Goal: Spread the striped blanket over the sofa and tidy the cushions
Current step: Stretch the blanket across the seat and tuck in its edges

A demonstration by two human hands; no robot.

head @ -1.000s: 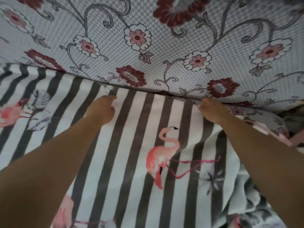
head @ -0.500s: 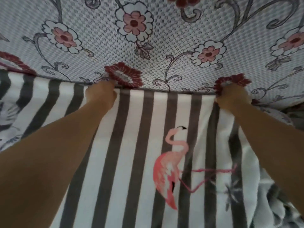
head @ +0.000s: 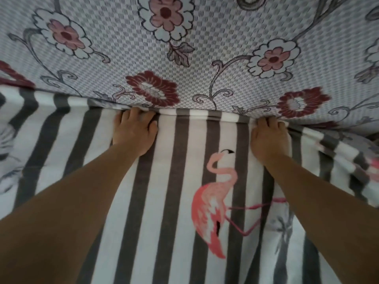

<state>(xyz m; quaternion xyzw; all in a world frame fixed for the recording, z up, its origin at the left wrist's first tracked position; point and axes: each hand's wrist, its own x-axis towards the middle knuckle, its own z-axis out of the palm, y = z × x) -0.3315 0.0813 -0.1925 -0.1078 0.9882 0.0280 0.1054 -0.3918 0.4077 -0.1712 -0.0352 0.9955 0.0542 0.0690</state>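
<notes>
The striped blanket [head: 164, 222], grey and white with a pink flamingo [head: 211, 212] printed on it, lies over the sofa seat below me. Its far edge is folded along the crease under the floral backrest [head: 205, 37]. My left hand [head: 134, 132] rests on that folded edge, with its fingertips pushed into the crease. My right hand [head: 269, 138] is curled on the same edge, further right. The stretch of blanket between my hands lies flat and taut. No cushions are in view.
The backrest cover, grey check with white, pink and dark red flowers, fills the upper half of the view. At the right the blanket [head: 348, 160] bunches into loose folds. At the left it runs on along the crease [head: 51, 99].
Both hands have carried the blanket's edge up the seat to the crease under the backrest. The view has come closer, and the left hand's fingers have spread out from a fist.
</notes>
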